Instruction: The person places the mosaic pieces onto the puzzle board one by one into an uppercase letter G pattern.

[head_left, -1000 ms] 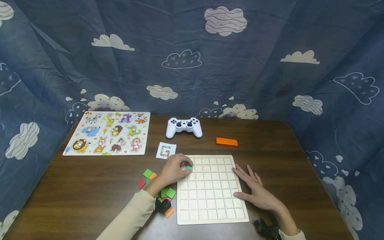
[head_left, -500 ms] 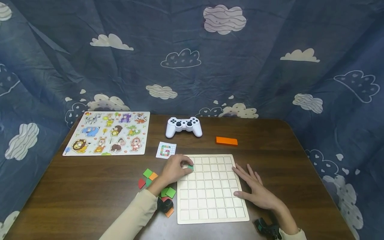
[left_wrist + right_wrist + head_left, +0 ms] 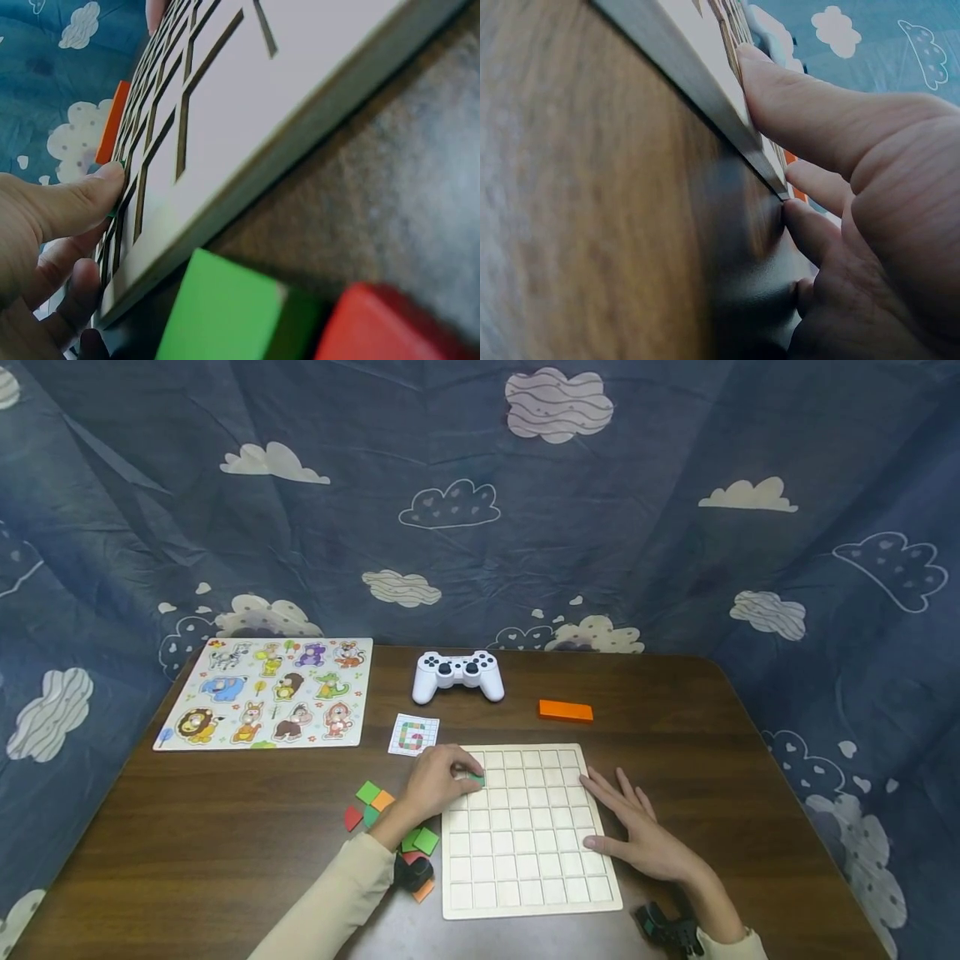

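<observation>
My left hand [image 3: 438, 783] pinches a small dark-green tile [image 3: 477, 778] between thumb and fingers, over the upper left cells of a pale wooden grid board [image 3: 525, 843]. In the left wrist view the thumb hides most of that tile. With fingers spread, my right hand [image 3: 637, 833] rests along the board's right edge; thumb and fingertips touch it. Beneath and beside the left wrist lie several loose tiles, among them a light-green tile [image 3: 426, 841], an orange tile [image 3: 382, 800] and a red quarter-round tile [image 3: 352, 817]. A pattern card [image 3: 413, 735] lies just beyond the left hand.
At the back left lies an animal puzzle board [image 3: 266, 693]. Behind the grid board sit a white game controller [image 3: 458, 676] and an orange block [image 3: 566, 711]. A cloud-print curtain [image 3: 480, 552] hangs behind the wooden table [image 3: 247, 827].
The left hand has shifted very slightly to the right on the grid board, with the green tile still pinched and turned a little. The right hand stays in place.
</observation>
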A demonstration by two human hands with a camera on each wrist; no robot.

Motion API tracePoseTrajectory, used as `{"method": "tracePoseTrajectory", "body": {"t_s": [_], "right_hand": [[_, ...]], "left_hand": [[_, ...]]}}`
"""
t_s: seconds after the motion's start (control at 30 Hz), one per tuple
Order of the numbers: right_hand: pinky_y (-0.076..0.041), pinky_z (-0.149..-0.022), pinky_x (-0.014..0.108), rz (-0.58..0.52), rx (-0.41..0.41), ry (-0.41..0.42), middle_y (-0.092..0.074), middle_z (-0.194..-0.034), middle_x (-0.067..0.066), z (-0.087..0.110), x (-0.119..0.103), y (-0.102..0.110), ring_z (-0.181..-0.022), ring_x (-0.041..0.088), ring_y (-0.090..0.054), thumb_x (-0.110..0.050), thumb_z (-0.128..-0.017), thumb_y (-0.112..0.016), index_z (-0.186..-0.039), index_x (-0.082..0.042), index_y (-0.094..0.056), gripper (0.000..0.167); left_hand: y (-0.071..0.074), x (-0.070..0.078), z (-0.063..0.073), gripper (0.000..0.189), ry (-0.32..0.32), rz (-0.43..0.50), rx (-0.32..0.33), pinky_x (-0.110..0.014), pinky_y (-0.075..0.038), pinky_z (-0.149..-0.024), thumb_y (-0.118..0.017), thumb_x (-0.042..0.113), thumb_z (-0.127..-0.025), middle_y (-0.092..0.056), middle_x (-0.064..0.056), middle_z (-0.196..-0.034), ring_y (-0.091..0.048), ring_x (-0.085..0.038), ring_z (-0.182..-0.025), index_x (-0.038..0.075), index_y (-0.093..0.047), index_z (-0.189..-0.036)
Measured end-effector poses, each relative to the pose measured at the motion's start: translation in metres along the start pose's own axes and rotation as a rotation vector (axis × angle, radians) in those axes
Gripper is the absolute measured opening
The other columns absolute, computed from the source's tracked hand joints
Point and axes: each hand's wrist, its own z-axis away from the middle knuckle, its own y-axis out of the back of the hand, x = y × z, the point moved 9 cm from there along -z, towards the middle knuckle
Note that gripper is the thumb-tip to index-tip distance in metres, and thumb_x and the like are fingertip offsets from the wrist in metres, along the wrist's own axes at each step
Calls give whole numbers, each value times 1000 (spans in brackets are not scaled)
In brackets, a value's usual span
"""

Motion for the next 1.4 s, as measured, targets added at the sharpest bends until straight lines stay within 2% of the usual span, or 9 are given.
{"method": "tracePoseTrajectory", "body": {"t_s": [0.37,0.63,0.9,1.4], "right_hand": [[10,-104,79,-10,-17,-2,-16,-165,23,0,0,0,-146,59,12,-30,-90,-74,-157,-12,-30,82],[10,-104,79,-4,-19,-1,-16,-165,24,0,-1,-1,-145,60,11,-30,-90,-74,-157,-12,-31,81],[9,-105,78,6,-11,-7,-16,-165,22,-2,1,0,-146,59,11,-32,-90,-73,-158,-13,-29,83],[9,-105,79,-1,-9,-3,-16,-165,23,-2,-2,1,-146,60,10,-31,-90,-74,-157,-12,-31,82]], "left_hand": [[0,3,2,10,15,-30,-6,-27,-42,-69,-86,12,-76,-75,0,-92,-61,-13,-78,16,-80,-83],[0,3,3,10,0,-43,-7,-26,-40,-68,-82,8,-78,-74,1,-87,-58,-13,-75,15,-79,-84],[1,3,2,9,-13,-49,-1,-23,-38,-63,-82,8,-78,-72,1,-82,-48,-9,-67,13,-79,-84],[1,2,4,8,4,-27,-5,-23,-41,-66,-83,8,-79,-72,0,-85,-55,-13,-72,12,-79,-85]]}}
